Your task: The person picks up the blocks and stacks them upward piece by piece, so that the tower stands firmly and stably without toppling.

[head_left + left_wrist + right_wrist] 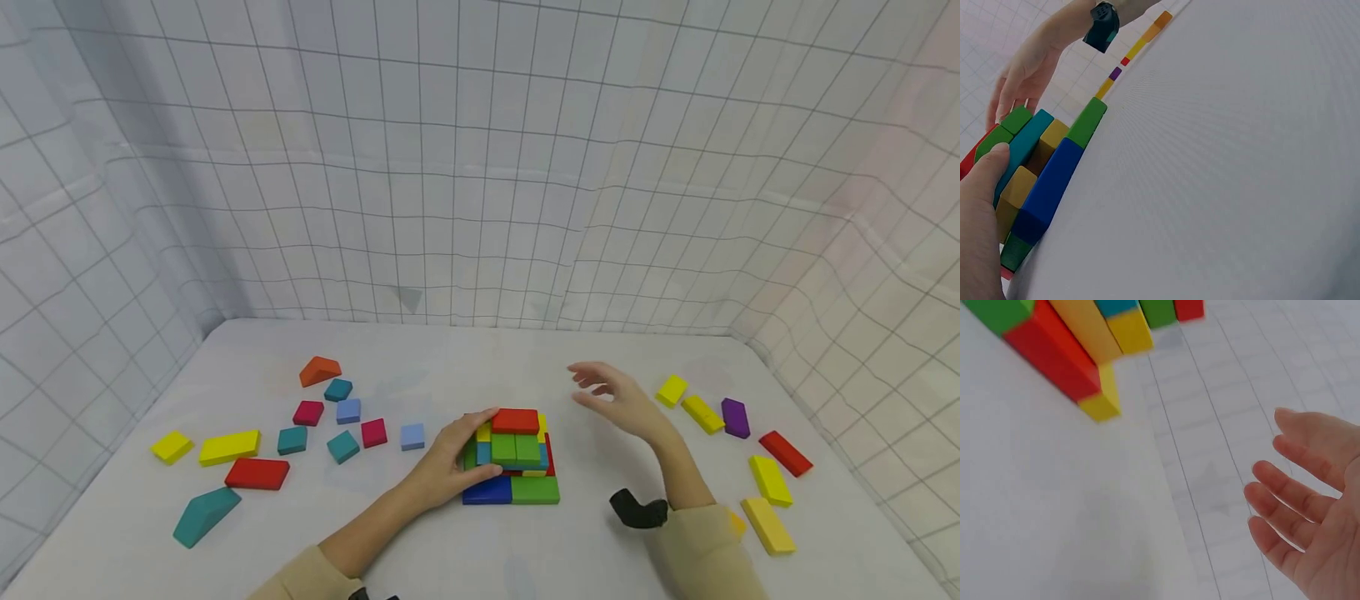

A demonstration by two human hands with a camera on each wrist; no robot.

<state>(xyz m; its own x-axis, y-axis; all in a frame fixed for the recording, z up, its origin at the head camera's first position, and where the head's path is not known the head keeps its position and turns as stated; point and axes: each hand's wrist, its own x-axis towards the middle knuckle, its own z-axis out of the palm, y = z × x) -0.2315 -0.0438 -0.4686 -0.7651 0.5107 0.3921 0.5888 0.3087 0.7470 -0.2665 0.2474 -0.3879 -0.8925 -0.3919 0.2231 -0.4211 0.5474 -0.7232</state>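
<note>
A stepped stack of wooden blocks (528,454) stands on the white table in the middle of the head view. Its bottom layer shows a blue block (1050,184) and green ones; a red block (514,420) lies on top, above two small green blocks (516,449). My left hand (452,457) holds the stack from its left side, thumb along the front and fingers reaching round toward the back. In the left wrist view the thumb presses beside the teal block (1027,147). My right hand (617,402) hovers right of the stack, fingers loosely bent, apart from the blocks and holding nothing.
Loose blocks lie left of the stack, among them a red block (257,473), a yellow block (229,447) and a teal block (204,515). More lie to the right, including a purple block (736,417) and a red bar (785,452). A gridded white curtain (480,208) surrounds the table.
</note>
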